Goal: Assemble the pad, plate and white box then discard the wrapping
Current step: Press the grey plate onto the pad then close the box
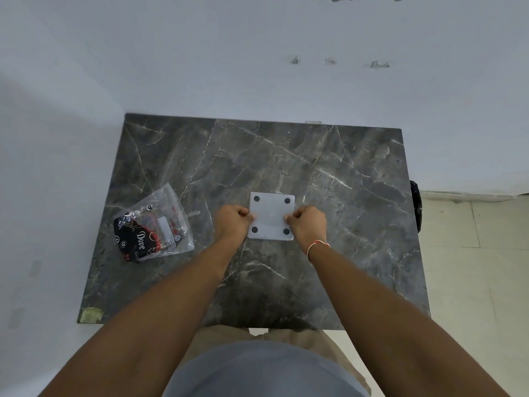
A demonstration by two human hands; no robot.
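Observation:
A flat white square box [271, 216] lies on the dark marble table [343, 196], its upward face showing black round pads near its corners. My left hand [233, 222] grips its left edge with curled fingers. My right hand [307, 224] grips its right edge the same way. A clear plastic wrapping bag [156, 224] lies to the left on the table, holding black cloth with red trim and a small white piece. I cannot tell a separate pad or plate apart from the box.
White walls border the table at the back and left. A dark object [415, 204] hangs beside the table's right edge. Pale floor tiles [472, 267] lie to the right. A taped patch [91, 314] marks the near left corner.

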